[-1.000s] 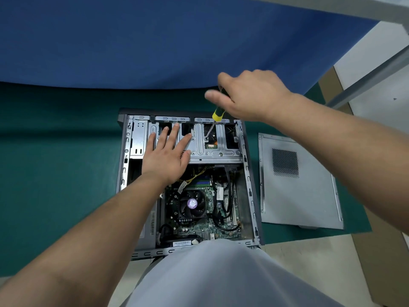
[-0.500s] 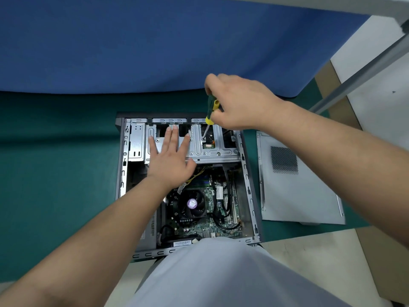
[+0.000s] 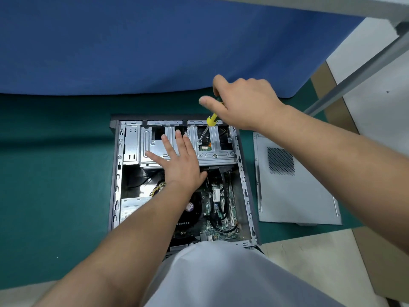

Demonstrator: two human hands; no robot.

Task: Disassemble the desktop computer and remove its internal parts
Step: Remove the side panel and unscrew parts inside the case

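The head view, the only one, looks down on a grey steel desktop computer case (image 3: 115, 173) lying on its side, open, on the green-covered desk (image 3: 55, 173). Its detached grey side panel with a perforated vent (image 3: 294, 185) lies flat just to the right of it. At the far end of the case sits a silver stamped-metal drive cage (image 3: 212, 149); nearer the person lie the green motherboard (image 3: 221, 209), a black CPU cooler fan (image 3: 194, 209) partly hidden by the forearm, black cables, and a silver power supply box (image 3: 132, 207) on the left.

The left hand (image 3: 179, 160) lies flat, fingers straight and spread, pressing on the left part of the drive cage. The right hand (image 3: 241, 103) is curled round a screwdriver with a yellow and green handle (image 3: 211, 119); the shaft slants down and left, and its tip sits on a small silver screw (image 3: 199, 141) in the cage's top plate.

The step in hand looks to be undoing the screws that fasten the drive cage, with the left hand steadying the case. Whether this screw is loose yet cannot be told. Another screw (image 3: 215, 155) shows on the near edge of the cage. The next move calls for steady downward pressure so the tip stays seated while turning, then lifting the freed screw out before it drops into the case. After that, the remaining screw and the cables at the cage likely need attention before it can be lifted.
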